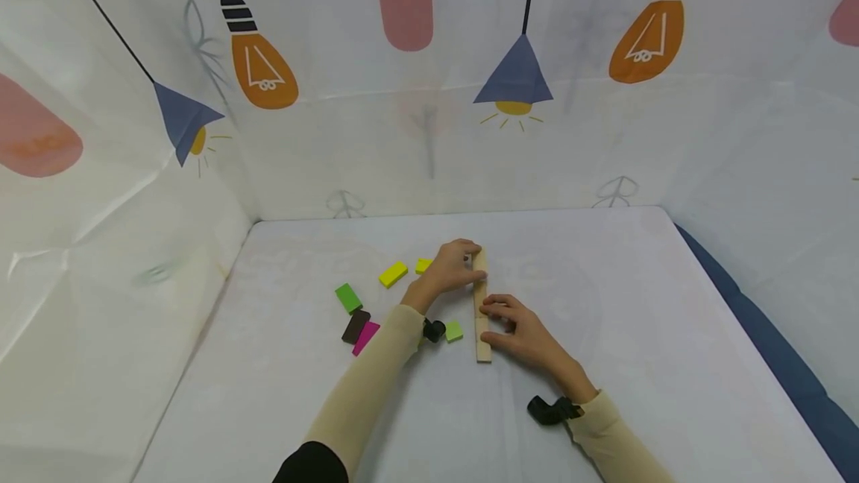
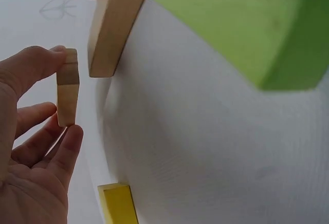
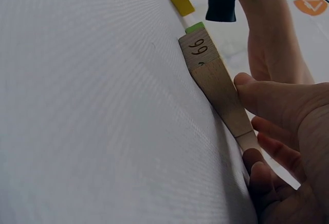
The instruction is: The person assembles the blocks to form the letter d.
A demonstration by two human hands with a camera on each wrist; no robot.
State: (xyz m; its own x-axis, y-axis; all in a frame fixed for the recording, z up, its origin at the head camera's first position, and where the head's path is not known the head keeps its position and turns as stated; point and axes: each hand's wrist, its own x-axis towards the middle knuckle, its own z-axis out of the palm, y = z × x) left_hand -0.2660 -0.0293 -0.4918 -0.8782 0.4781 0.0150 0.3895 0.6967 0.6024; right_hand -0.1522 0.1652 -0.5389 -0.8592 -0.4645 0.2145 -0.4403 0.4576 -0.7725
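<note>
Several plain wooden blocks (image 1: 483, 349) form a narrow line running away from me. At its far end my left hand (image 1: 448, 267) pinches a wooden block (image 2: 68, 95) between thumb and fingers. Nearer to me, my right hand (image 1: 530, 332) grips the line from the right side, thumb on one face and fingers on the other. The near block bears engraved digits (image 3: 198, 47) in the right wrist view. Just left of the line lies a light green block (image 1: 454, 332), large and close in the left wrist view. Fingers hide parts of the line.
Left of my hands lie yellow blocks (image 1: 393, 274), a green block (image 1: 348, 298), a dark brown block (image 1: 356, 326) and a magenta block (image 1: 365, 338). The white table (image 1: 268, 393) meets a hanging printed cloth (image 1: 429, 147) at the back.
</note>
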